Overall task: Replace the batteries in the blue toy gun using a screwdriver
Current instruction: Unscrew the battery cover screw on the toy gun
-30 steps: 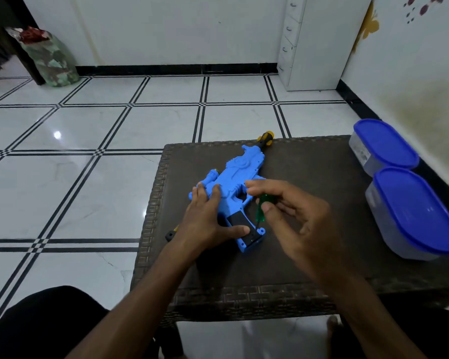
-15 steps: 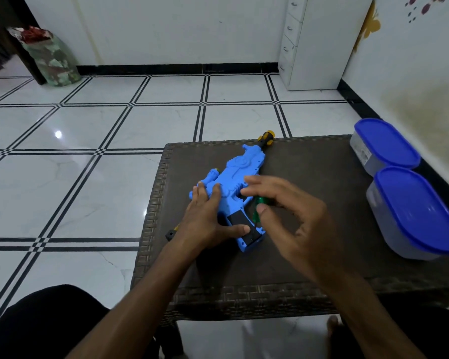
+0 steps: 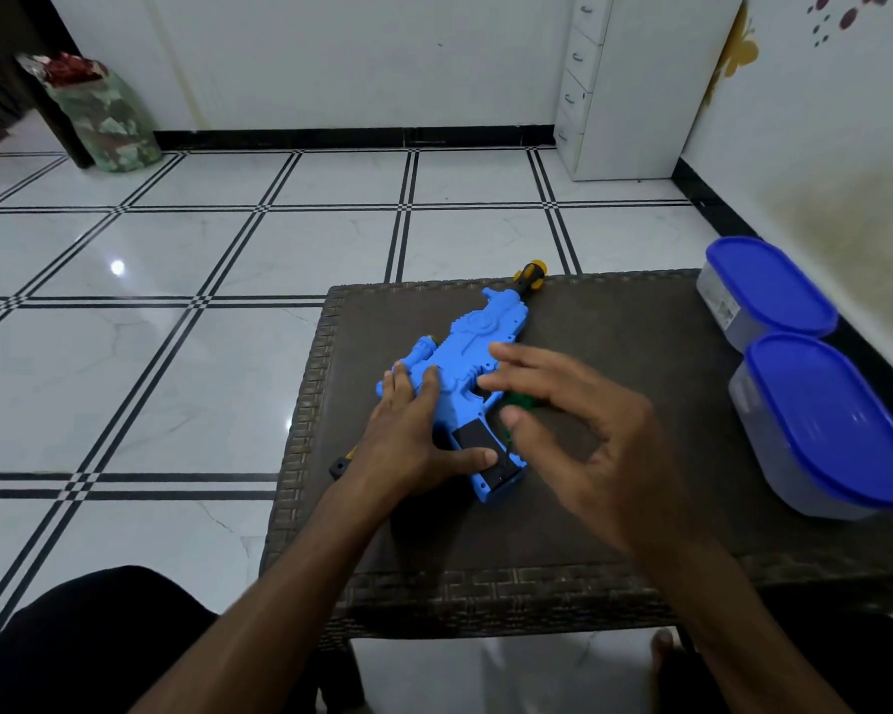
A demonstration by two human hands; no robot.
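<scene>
toy gun (image 3: 478, 373) lying flat on wicker table (image 3: 614, 353) | left hand (image 3: 413, 430) pressing it down, fingers flat | right hand (image 3: 573, 425) pinching green screwdriver (image 3: 517, 401) at grip | advice: keeping tip seated, shaft upright

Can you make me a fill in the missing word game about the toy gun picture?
1. The toy gun on the table is the colour ____.
2. The two tubs by the wall have lids coloured ____.
3. The left hand rests flat on the ____.
4. The screwdriver handle under the right hand is the colour ____.

Missing words: blue; blue; toy gun; green.
</scene>
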